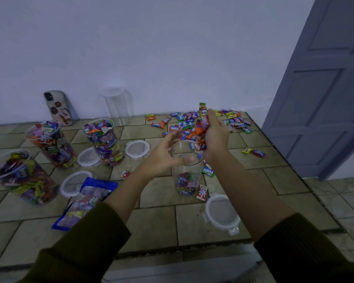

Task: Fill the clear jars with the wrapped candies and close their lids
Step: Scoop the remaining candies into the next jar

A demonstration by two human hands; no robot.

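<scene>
Clear glossy plastic jar [187, 170], shiny foil-like candy wrappers [194, 127], matt stone-look tiled top [157, 225].

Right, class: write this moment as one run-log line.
step: filling | right hand: grips wrapped candies above centre jar | left hand: fingers spread beside rim | fill: partly | lid: off, on tiles

Dim, bluish, flat light with faint shadows; wide-angle bending at edges, motion-blurred hands [192, 144].
</scene>
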